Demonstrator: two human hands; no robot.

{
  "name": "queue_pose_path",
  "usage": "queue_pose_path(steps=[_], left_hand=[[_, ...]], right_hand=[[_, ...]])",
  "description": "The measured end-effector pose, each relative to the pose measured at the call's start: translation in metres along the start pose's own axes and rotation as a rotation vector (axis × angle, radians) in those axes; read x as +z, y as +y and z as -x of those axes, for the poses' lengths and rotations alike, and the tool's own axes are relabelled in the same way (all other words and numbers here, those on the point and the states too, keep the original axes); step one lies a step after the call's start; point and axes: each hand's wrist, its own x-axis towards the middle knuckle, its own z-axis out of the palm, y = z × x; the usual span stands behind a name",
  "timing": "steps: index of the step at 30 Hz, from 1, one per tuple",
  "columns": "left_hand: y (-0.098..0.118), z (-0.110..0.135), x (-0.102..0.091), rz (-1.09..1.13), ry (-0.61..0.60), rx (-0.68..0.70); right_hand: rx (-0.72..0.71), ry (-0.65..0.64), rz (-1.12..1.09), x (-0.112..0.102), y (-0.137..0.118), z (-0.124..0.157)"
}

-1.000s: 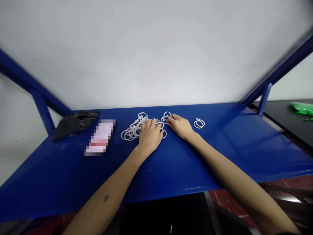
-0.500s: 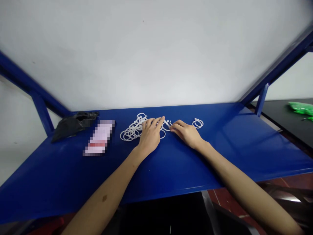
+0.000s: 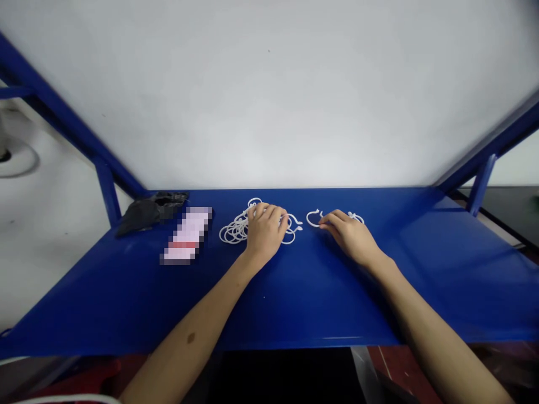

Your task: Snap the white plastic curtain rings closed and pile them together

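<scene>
A pale grey wall (image 3: 269, 112) rises behind the pile of white rings (image 3: 236, 230), filling most of the view. The blue table (image 3: 269, 314) spreads out under the pile, reaching well past it on both sides, with a glossy sheen and faint shadows to the pile's right. A dark seat (image 3: 290, 373) shows below the table's front edge, nearer the wearer than the pile. Blue struts stand at the table's ends: the left strut (image 3: 107, 193) and the right strut (image 3: 482, 182), each well apart from the pile. Far to the pile's right lie another dark surface (image 3: 505, 216) and, lower down, reddish floor tiles (image 3: 402, 367).

The left hand (image 3: 266, 227) lies palm down over the right part of the pile, fingers lightly bent; I cannot tell whether it grips anything. The right hand (image 3: 347, 233), to the pile's right, narrows to a thumb-and-finger pinch on one white ring.

Left of the pile sit a crumpled black bag (image 3: 145, 216) and, between the two, a pixelated pink rectangle (image 3: 187, 233).

The pinched ring (image 3: 310, 220) is an open loop, just right of the pile; other white loops (image 3: 359, 217) lie farther right, partly hidden behind the right hand.
</scene>
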Motion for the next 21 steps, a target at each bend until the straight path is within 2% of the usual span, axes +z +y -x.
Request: queue_pose_path(steps=[4, 6, 9, 11, 14, 21], left_hand=[[-0.011, 0.000, -0.002, -0.080, -0.004, -0.076], [-0.010, -0.002, -0.007, -0.103, -0.009, -0.110], [0.001, -0.003, -0.016, -0.083, 0.044, -0.129], [0.013, -0.002, -0.021, 0.003, 0.059, -0.087], [0.028, 0.002, -0.021, 0.198, -0.001, -0.066], [0.036, 0.006, -0.016, 0.658, -0.053, -0.283]], right_hand=[[0.065, 0.036, -0.024, 0.006, 0.011, 0.001], [0.043, 0.041, -0.155, 0.009, 0.009, 0.001], [0.012, 0.062, -0.381, 0.011, -0.003, -0.001], [0.026, 0.113, -0.473, 0.013, -0.014, -0.002], [0.068, 0.194, -0.563, 0.016, -0.028, -0.002], [0.233, 0.238, -0.890, 0.026, -0.040, 0.000]])
